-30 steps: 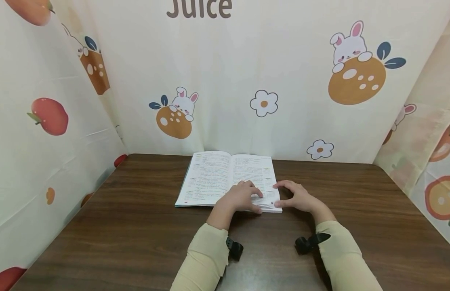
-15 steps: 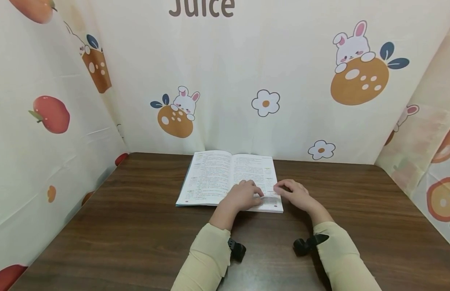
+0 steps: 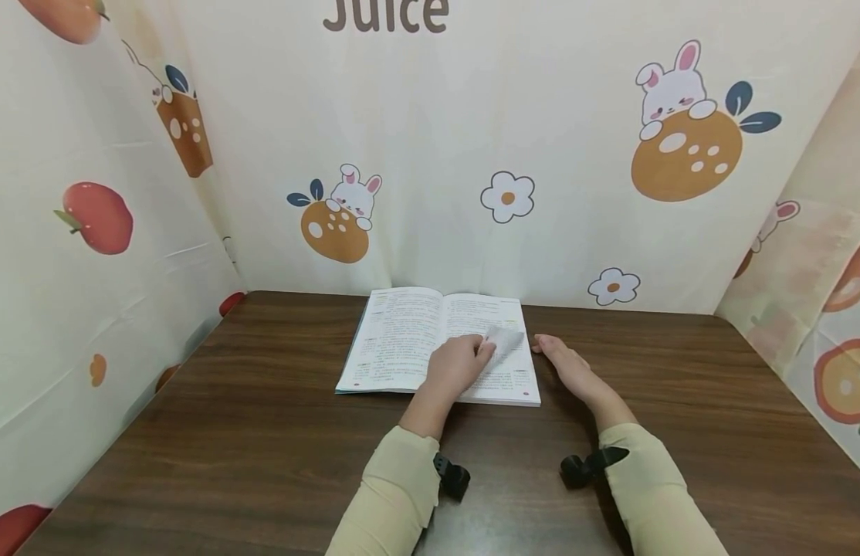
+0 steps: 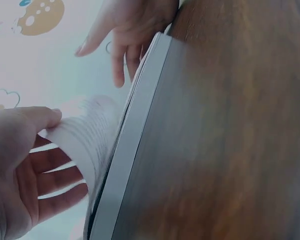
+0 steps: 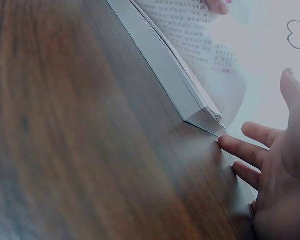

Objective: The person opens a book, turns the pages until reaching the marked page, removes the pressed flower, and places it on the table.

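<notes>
An open book [image 3: 405, 340] with printed white pages lies on the brown table near the back wall. Over its right half, my left hand [image 3: 454, 367] pinches the corner of a page [image 3: 502, 344] between thumb and fingers. That page [image 4: 85, 130] curves up off the stack in the left wrist view. Beside the book's right edge is my right hand [image 3: 572, 374], its fingers loosely extended and holding nothing. In the right wrist view, a fingertip of the right hand [image 5: 274, 170] is right at the corner of the book [image 5: 164, 70].
The wood-grain table [image 3: 228, 448] extends around the book. A pale curtain [image 3: 437, 154] printed with rabbits, fruit and flowers hangs behind it and along both sides. Each wrist carries a black camera, the left camera [image 3: 452, 479] and the right camera [image 3: 579, 469].
My left hand has lifted the right page's lower corner and turned it up and leftward. The right hand's fingers have left the page edge and straightened beside the book.
</notes>
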### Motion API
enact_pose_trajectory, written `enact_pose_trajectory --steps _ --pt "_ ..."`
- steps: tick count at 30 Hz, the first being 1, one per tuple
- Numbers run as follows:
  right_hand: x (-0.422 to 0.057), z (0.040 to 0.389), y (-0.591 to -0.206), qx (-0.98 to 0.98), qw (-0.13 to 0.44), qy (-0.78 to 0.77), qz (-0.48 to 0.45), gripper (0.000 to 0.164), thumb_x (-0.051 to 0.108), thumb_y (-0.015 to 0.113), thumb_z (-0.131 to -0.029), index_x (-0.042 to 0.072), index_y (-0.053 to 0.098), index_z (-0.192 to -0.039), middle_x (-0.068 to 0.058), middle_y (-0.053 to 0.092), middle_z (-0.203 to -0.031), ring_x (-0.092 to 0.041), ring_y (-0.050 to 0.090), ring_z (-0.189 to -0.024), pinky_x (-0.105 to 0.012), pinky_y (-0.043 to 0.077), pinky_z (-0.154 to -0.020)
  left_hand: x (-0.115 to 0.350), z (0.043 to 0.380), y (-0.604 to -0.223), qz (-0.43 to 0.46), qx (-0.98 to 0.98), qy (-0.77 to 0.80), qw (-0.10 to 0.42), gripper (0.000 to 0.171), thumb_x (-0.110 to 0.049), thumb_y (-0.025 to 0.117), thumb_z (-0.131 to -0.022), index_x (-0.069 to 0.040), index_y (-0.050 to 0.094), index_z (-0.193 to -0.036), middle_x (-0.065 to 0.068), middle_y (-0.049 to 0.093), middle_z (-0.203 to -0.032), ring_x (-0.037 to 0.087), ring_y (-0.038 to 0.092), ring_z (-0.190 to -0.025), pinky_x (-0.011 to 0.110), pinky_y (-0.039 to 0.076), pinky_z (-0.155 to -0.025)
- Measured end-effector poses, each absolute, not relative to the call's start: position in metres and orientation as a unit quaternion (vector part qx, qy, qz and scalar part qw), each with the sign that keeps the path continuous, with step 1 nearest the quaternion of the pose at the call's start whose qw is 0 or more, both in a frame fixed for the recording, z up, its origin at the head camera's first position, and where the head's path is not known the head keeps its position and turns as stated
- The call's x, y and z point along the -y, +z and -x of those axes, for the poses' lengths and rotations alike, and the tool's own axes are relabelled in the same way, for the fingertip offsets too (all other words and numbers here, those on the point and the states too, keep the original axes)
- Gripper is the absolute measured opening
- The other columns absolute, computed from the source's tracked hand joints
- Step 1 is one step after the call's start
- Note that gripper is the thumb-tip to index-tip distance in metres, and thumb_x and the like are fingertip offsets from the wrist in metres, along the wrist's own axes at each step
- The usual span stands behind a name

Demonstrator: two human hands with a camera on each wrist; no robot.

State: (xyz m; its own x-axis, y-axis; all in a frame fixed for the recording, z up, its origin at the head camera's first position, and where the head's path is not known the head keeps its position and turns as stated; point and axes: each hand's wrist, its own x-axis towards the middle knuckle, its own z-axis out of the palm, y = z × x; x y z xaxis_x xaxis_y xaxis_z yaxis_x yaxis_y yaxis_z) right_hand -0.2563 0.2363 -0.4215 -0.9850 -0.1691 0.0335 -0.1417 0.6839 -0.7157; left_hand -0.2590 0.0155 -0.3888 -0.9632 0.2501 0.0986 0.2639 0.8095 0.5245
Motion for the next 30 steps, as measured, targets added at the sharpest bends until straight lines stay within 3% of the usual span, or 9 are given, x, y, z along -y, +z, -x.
enact_pose_trajectory --steps 6,16,23,30 --pt "-0.235 0.257 -0.421 -0.92 0.017 -0.382 0.083 0.064 0.046 0.017 -0.1 -0.002 0.039 -0.135 -0.021 0.035 -0.141 -0.043 0.023 -0.13 -0.06 0.013 -0.1 0.009 0.268 -0.379 0.087 0.9 -0.423 0.065 0.02 -0.024 0.063 -0.085 -0.01 0.062 -0.099 0.003 0.063 -0.095 0.017 0.057 -0.082 0.032 0.045 -0.071" --pt "-0.235 0.256 -0.42 -0.92 0.043 -0.386 0.06 0.067 0.051 0.019 -0.098 0.001 0.033 -0.14 -0.02 0.038 -0.14 -0.041 0.021 -0.133 -0.061 0.012 -0.101 0.059 0.281 -0.365 0.022 0.807 -0.584 0.087 0.034 -0.011 0.067 -0.081 -0.007 0.062 -0.115 0.008 0.063 -0.099 0.019 0.055 -0.089 0.033 0.044 -0.079" --pt "-0.233 0.257 -0.419 -0.921 0.055 -0.382 0.046 0.069 0.055 0.02 -0.097 0.003 0.032 -0.141 -0.021 0.034 -0.142 -0.043 0.019 -0.133 -0.062 0.012 -0.1 0.104 0.28 -0.363 0.03 0.791 -0.609 0.056 0.028 -0.023 0.065 -0.087 0.0 0.067 -0.102 0.001 0.054 -0.075 0.014 0.05 -0.073 0.027 0.045 -0.066" --pt "-0.233 0.257 -0.42 -0.919 0.063 -0.388 0.032 0.071 0.058 0.021 -0.095 0.005 0.031 -0.142 -0.021 0.028 -0.145 -0.043 0.016 -0.133 -0.063 0.01 -0.1 0.145 0.273 -0.369 0.001 0.798 -0.602 -0.014 0.035 -0.034 0.059 -0.091 -0.001 0.066 -0.098 0.005 0.058 -0.086 0.02 0.051 -0.083 0.037 0.046 -0.078"
